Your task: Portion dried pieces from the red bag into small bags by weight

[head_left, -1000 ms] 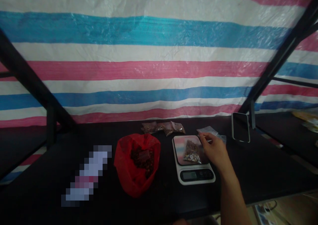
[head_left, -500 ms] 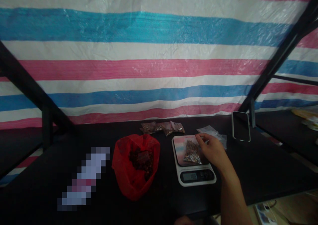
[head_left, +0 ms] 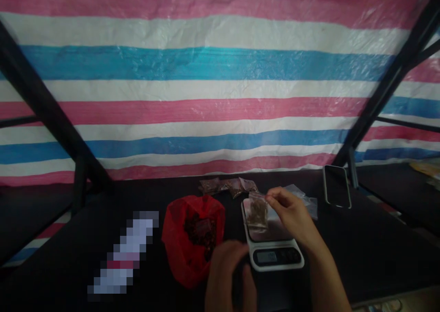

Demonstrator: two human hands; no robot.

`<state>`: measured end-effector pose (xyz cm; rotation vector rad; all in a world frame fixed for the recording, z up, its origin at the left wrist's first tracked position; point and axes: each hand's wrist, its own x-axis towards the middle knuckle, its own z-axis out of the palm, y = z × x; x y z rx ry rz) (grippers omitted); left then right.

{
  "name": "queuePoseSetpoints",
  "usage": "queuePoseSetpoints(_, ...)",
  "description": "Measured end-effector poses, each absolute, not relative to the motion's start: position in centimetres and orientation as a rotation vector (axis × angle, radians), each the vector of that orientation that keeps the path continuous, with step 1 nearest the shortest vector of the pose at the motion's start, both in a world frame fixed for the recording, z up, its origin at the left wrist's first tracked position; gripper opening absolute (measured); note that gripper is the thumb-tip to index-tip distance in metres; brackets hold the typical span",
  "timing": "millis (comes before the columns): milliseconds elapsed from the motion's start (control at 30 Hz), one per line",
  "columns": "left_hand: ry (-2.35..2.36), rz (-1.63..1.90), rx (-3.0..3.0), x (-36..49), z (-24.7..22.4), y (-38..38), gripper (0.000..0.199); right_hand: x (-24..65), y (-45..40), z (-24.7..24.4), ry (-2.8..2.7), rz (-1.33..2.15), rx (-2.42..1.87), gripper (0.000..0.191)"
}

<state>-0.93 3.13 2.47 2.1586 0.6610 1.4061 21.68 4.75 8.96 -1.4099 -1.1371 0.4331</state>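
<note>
"What lies toward the left edge of the worktop point(head_left: 371, 247)?"

"A pale strip point(head_left: 125, 252), pixelated past recognition, slanting toward the near left corner. Right of it stands an open red bag point(head_left: 177, 252) with dark pieces inside."

"And the left hand point(head_left: 222, 275)?"

"Over the near edge, blurred, between the red bag and the scale. Thumb and fingers are curved but apart, with nothing visible in them. Whether a fingertip touches the scale, I can't tell."

"Beyond it?"

"A row of filled packets point(head_left: 228, 186) along the far edge — right of its middle, near the striped sheet point(head_left: 206, 114)."

"Next?"

"A small clear pouch point(head_left: 258, 214) of brownish bits, roughly upright over the left part of the scale point(head_left: 279, 229). I can't tell if its bottom meets the plate. The display point(head_left: 267, 257) shows digits, too soft to read surely."

"Who has the pouch?"

"The right hand point(head_left: 294, 215) — thumb and fingertips pinched together on its top right corner."

"Anything further right?"

"Flat clear bags point(head_left: 311, 206) just beyond that hand, then a phone point(head_left: 337, 186) near the far right corner, beside a dark frame leg point(head_left: 353, 167)."
</note>
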Motion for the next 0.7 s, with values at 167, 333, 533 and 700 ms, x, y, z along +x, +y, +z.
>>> queuePoseSetpoints(167,0.943,1.238,1.674,1.4,7.1,9.6,0.041,18.3,6.2,9.9,-1.074,0.615,-1.17,0.036)
queuePoseSetpoints(333,0.844,1.157,1.54,0.6,8.0,11.4,0.04,16.1,7.4,9.2,-1.055,0.802,-1.047,0.042)
queuePoseSetpoints(533,0.824,1.146,1.427,-0.4,6.8,11.2,0.042,14.8,8.1,8.9,-1.063,0.646,-1.17,0.037)
queuePoseSetpoints(700,0.901,1.173,1.369,-0.5,6.8,11.2,0.043,13.6,8.3,8.7,-1.085,0.598,-1.171,0.032)
